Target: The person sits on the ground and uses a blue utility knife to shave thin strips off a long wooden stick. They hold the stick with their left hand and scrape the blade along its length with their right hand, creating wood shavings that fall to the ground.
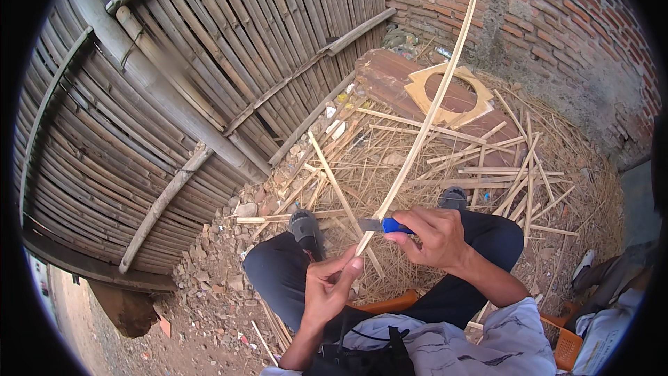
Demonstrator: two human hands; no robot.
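My left hand (332, 282) pinches the near end of a long, pale bamboo strip (426, 125) between thumb and fingers. From there the strip runs up and away, bending slightly, and leaves the top of the view. My right hand (435, 235) is closed around the blue handle of a knife (398, 226). The knife's flat grey blade (369, 225) lies across the strip, touching it just beyond my left fingers. Both hands are close together over the gap between my bent knees.
Cut bamboo strips (518, 174) lie crossed over straw-like shavings (417, 160). A brown board (386, 76) carries a yellowish panel with a round hole (419, 92). A bamboo wall (174, 97) rises at left, a brick wall (557, 35) at right. Another person's leg (604, 275) shows at far right.
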